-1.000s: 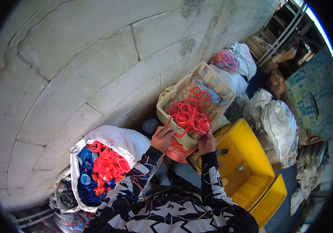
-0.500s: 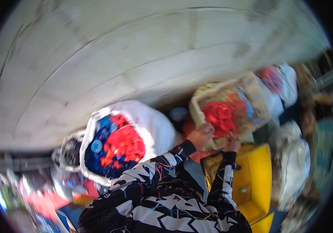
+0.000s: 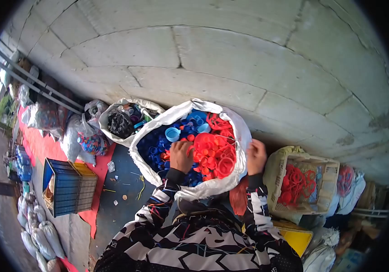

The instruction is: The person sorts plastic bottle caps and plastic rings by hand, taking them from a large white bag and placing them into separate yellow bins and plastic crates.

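Note:
A big white sack [image 3: 142, 167] stands open before me, filled with blue caps [image 3: 156, 146] on the left and red caps and rings [image 3: 210, 152] on the right. Over the middle of the pile is my left hand [image 3: 181, 156], its fingers curled down at the red and blue pieces; what they hold, if anything, is hidden. My right hand [image 3: 256, 157] is at the sack's right rim, fingers bent, and its grip cannot be made out. To its right sits a cream crate [image 3: 332, 181] with red rings [image 3: 294, 186] inside.
A smaller sack [image 3: 109, 131] with a black bag is at the left. Farther left stand a blue and yellow crate [image 3: 69, 188] and several filled bags. A yellow container [image 3: 296, 239] is at the lower right. A block wall [image 3: 230, 54] runs behind the sacks.
The view has swung left. Both hands have left the cream crate; my left hand is now over the large sack's contents and my right hand at its right rim.

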{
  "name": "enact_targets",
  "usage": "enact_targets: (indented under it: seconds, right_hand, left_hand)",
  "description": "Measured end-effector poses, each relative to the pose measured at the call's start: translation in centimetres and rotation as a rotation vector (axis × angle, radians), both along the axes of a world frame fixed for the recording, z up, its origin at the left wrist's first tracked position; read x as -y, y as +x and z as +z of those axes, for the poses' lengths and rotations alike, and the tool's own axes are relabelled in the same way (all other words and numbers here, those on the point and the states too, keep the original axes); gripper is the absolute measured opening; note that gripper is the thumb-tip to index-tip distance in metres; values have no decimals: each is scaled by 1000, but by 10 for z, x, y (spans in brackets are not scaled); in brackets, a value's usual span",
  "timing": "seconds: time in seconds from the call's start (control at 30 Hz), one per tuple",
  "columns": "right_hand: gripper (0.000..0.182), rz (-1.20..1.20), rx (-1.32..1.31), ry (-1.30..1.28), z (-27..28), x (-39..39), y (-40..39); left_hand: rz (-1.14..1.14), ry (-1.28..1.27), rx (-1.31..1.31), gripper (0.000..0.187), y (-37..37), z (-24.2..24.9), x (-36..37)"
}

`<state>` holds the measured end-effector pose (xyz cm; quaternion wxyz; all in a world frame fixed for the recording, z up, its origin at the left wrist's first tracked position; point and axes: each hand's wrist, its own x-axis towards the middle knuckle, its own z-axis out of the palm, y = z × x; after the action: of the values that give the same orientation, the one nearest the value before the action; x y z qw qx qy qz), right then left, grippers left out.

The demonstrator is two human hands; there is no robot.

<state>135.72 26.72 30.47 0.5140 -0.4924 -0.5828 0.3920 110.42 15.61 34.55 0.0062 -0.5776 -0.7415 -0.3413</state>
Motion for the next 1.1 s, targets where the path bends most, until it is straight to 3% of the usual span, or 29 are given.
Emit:
enact_targets:
  seconds: [0.03, 0.1, 0.17, 0.27, 0.37, 0.5, 0.6, 0.7, 0.87, 0.97, 1.03, 1.1]
  right_hand:
    - [18, 116, 146, 68, 6, -4, -29]
    - [18, 392, 192, 102, 21, -14, -86]
    - [25, 536, 526, 271, 9, -29, -124]
    - [31, 560, 715, 337, -17, -44, -165]
    - [32, 612, 1106, 103, -8, -49, -183]
    - [28, 669, 1234, 87, -2, -53, -184]
    - [21, 693, 1093, 66, 4, -53, -176]
    - [17, 694, 697, 181, -6, -61, -167]
    - [20, 544, 206, -139, 2, -44, -147]
    - [16, 504, -152, -446, 16, -15, -133]
    - [18, 483, -444, -702, 14, 1, -122]
    - [24, 377, -538, -826, 18, 17, -119]
  left_hand:
    - [68, -48, -11, 26, -16, -2, 8]
    - [117, -92, -13, 31, -43, -7, 13]
    - [137, -116, -15, 35, -63, -17, 13]
    - [127, -125, -35, 44, -85, -35, 6]
    - [37, -159, -75, 44, -99, -43, 0]
    - [-1, -306, -23, 23, -116, -57, -5]
    - [50, -122, 34, 16, -124, -55, -12]
    - [118, -57, 137, 16, -131, -47, -21]
    - [74, 125, 395, 25, -125, -49, -22]
    - [119, -195, 716, 21, -117, -25, -13]
    - [93, -123, 802, 23, -118, -53, -19]
    - [57, -122, 989, 24, -117, -72, -29]
